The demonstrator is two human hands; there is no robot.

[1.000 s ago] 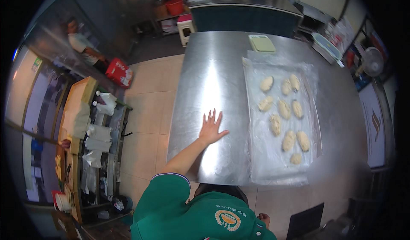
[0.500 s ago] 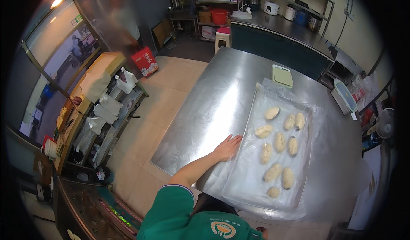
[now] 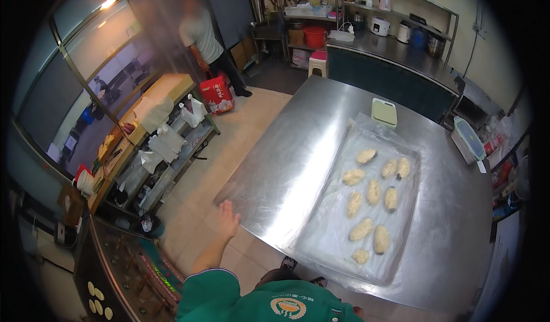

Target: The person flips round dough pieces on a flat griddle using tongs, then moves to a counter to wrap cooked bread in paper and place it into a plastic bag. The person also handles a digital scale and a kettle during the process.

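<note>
Green-shirted worker: right hand barely shows, grip untellable; left hand, open and empty, near the steel table's corner. Rightward, dough pieces lie on a plastic-lined tray, mostly spaced, presumably against sticking.

Left hand gone from beside tray, now at table's near left corner.

The centre and right of the frame are occupied by a stainless-steel worktable. On it a plastic-sheeted tray is laid right of centre, a pale-green kitchen scale is set near the tray's upper end, and a lidded plastic container is placed far right.
</note>
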